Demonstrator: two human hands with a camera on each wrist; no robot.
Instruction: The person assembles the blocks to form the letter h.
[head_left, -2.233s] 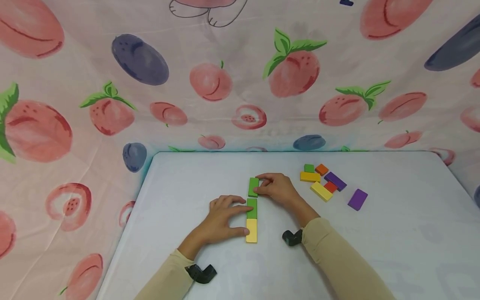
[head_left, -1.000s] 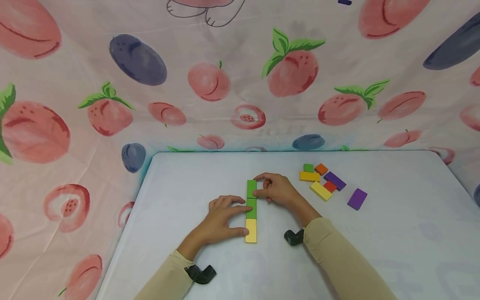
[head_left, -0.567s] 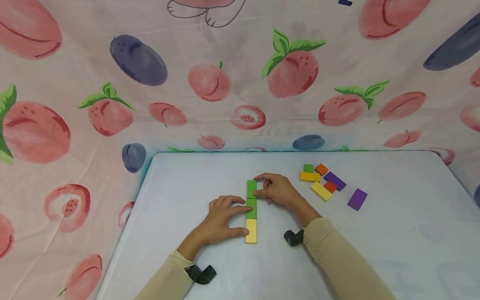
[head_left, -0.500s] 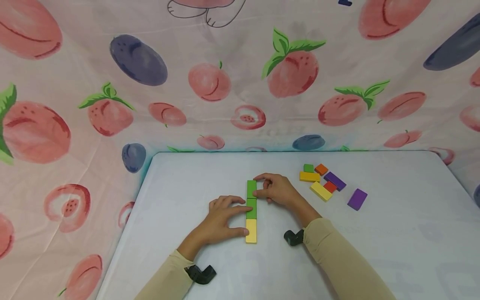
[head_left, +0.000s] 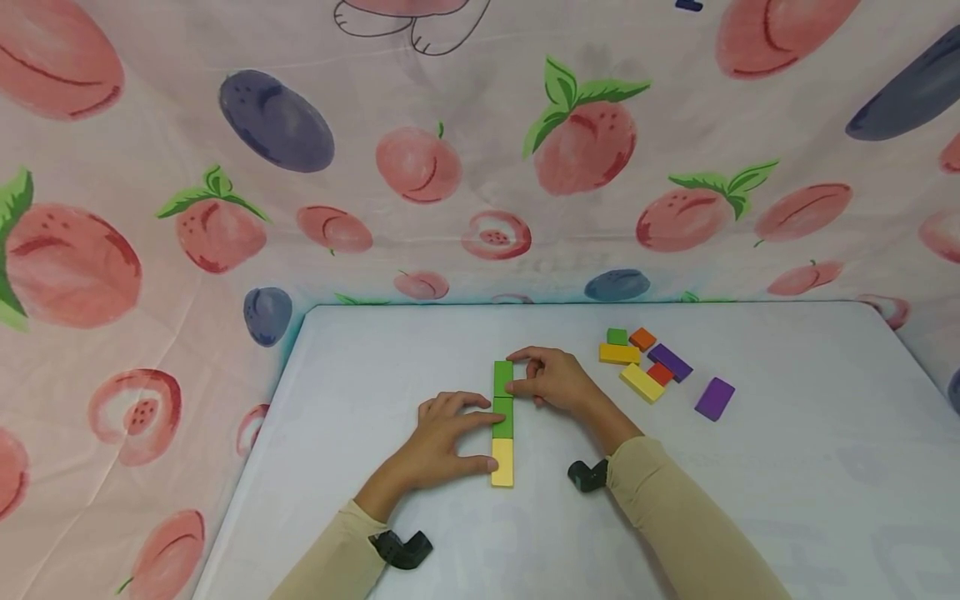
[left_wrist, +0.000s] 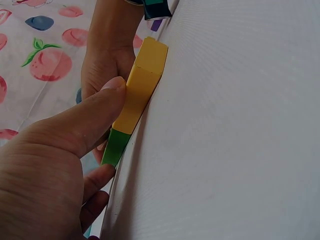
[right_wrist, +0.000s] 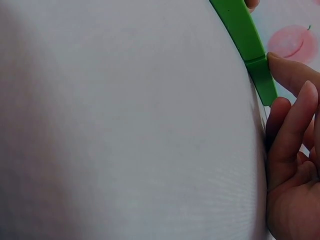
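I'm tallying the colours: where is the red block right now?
In the head view, the red block lies to the right of the right hand, between a yellow block and a purple block.

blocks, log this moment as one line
left hand: touching yellow block, middle green block; right hand: holding far green block; layout: end to end; loose blocks: off right

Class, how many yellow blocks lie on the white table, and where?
3: near yellow block, touched by the left hand; far yellow block, beside the small green block; slanted yellow block, beside the red block.
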